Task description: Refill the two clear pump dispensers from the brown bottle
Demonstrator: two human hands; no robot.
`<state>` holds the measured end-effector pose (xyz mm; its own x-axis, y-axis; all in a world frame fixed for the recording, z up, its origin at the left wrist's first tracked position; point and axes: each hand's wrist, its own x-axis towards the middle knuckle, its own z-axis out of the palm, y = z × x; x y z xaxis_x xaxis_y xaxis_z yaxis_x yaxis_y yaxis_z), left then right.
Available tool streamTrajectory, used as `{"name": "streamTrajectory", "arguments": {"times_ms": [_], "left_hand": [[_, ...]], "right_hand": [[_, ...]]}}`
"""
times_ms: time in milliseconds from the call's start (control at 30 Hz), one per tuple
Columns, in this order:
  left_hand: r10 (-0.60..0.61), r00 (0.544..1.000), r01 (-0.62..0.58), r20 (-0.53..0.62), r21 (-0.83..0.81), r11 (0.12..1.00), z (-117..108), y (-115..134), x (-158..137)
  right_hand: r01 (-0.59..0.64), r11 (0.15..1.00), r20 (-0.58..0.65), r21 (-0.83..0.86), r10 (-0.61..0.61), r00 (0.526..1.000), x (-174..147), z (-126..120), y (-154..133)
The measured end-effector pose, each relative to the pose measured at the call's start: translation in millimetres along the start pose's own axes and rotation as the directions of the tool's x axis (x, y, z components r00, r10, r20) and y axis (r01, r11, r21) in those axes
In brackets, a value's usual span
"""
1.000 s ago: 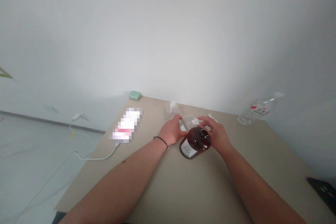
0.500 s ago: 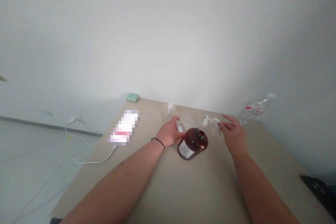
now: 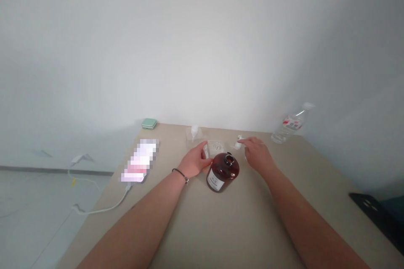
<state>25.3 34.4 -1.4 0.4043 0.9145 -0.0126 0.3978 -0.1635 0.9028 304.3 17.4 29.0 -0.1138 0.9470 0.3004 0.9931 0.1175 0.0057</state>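
An amber bottle point(image 3: 224, 168) with a white label stands upright on the table, its mouth uncapped. Just left of it, my left hand point(image 3: 193, 162) has its thumb and fingers curled round the near edge of a clear plastic container point(image 3: 216, 147), partly hidden by the hand and bottle. Beyond the bottle's right side, my right hand point(image 3: 259, 153) has its fingers closed on a small white piece point(image 3: 239, 142), whose exact kind is too blurred to tell. A clear container with a white top point(image 3: 194, 132) stands behind my left hand.
A lit phone point(image 3: 140, 160) with a white charging cable point(image 3: 107, 209) lies at the left. A green case point(image 3: 149, 123) sits at the back left corner. A clear water bottle point(image 3: 292, 125) leans near the wall at the right. A black object point(image 3: 372, 210) lies at the right edge.
My right hand has moved left with the white piece, nearer the amber bottle. The view has shifted slightly; my left hand keeps its place beside the bottle.
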Motion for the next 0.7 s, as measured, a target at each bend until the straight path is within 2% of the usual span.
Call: {"name": "streamTrajectory", "arguments": {"times_ms": [100, 200, 267, 333, 400, 467, 567, 633, 700], "left_hand": [[-0.004, 1.000, 0.004, -0.002, -0.005, 1.000, 0, 0, 0], [0.005, 1.000, -0.005, -0.006, -0.006, 1.000, 0, 1, -1], [0.006, 1.000, -0.006, -0.009, -0.001, 1.000, 0, 1, -1], [0.010, 1.000, -0.010, -0.015, 0.005, 1.000, 0, 1, -1], [0.018, 1.000, -0.017, -0.024, 0.011, 1.000, 0, 0, 0], [0.023, 0.999, -0.022, -0.028, 0.017, 1.000, 0, -2, 0], [0.029, 0.999, -0.029, -0.025, 0.013, 1.000, 1, -3, 0], [0.028, 0.999, -0.028, -0.027, 0.003, 1.000, 1, -3, 0], [0.022, 0.999, -0.022, -0.034, 0.001, 1.000, 1, -3, 0]], "right_hand": [[0.126, 0.980, 0.133, -0.152, -0.106, 0.985, 17, -4, -4], [0.244, 0.958, 0.203, -0.151, -0.211, 0.956, 29, -10, 0], [0.289, 0.947, 0.219, -0.142, -0.254, 0.942, 35, -18, 1], [0.287, 0.952, 0.158, -0.104, -0.269, 0.950, 39, -32, -3], [0.210, 0.977, -0.009, 0.044, -0.210, 0.978, 42, -49, -13], [0.124, 0.937, -0.165, 0.327, -0.073, 0.984, 42, -66, -28], [0.068, 0.735, -0.148, 0.674, 0.045, 0.988, 39, -83, -52], [0.033, 0.628, -0.090, 0.778, 0.059, 0.994, 36, -84, -63], [0.003, 0.573, -0.052, 0.819, 0.070, 0.996, 35, -78, -68]]}}
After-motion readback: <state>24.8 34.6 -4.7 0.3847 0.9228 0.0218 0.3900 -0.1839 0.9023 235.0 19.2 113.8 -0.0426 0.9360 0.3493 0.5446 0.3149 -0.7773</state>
